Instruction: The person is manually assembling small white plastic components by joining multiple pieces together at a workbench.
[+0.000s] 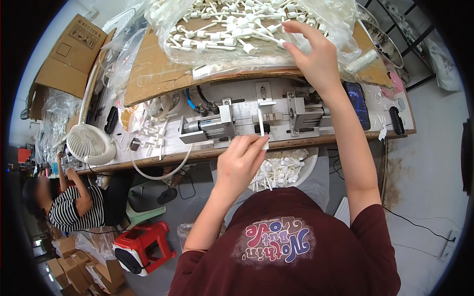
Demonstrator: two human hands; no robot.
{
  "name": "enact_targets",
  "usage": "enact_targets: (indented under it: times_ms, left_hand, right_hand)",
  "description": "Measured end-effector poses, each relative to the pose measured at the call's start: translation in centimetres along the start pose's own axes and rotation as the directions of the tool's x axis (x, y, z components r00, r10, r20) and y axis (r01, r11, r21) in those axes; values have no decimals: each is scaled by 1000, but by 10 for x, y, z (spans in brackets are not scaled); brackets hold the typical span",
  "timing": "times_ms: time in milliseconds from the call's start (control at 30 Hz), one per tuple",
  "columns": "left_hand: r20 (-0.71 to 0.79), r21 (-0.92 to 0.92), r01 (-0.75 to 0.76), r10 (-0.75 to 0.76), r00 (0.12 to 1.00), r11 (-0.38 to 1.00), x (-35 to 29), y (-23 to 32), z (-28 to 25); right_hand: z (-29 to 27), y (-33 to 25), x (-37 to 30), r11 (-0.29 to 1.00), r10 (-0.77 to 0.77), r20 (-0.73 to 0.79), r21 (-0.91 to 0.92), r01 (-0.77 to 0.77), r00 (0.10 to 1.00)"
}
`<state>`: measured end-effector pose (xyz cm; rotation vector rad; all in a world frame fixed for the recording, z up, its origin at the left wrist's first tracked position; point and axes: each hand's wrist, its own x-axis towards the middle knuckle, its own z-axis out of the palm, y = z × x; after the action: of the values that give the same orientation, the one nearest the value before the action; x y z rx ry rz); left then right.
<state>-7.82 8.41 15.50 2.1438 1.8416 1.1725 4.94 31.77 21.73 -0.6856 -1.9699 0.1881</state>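
My left hand (238, 165) is closed in a pinch at the front edge of a metal clamping fixture (266, 117). Its fingertips are on the near end of a white plastic stemmed part (261, 121), which points away from me into the middle of the fixture. Over the far pile of white stemmed plastic parts (232, 37), my right hand (313, 54) has thumb and forefinger spread apart. The thumb tip is close to one part's stem, and nothing shows gripped between the fingers. The pile lies on clear plastic sheeting over cardboard (148, 69).
Below the bench edge, a white tub (311, 165) of similar parts sits by my lap. A small fan (90, 144) and loose parts (157, 135) are on the left; a phone (356, 106) lies right. A person in stripes (79, 207) sits left, near a red stool (148, 246).
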Motion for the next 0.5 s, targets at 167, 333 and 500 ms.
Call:
enact_targets:
  times_ms: [167,333,500]
  left_hand:
    - [29,227,-101,96,995,969,-3,-17,27]
    - [105,251,-83,58,993,964,4,-21,26]
    - [146,255,-64,27,989,965,6,-20,27]
  right_hand:
    - [22,13,5,962,254,251,-164,-217,934]
    - [12,-11,-3,984,135,245,-143,-102,960]
    - [-7,-22,-10,999,41,421,-5,-43,906]
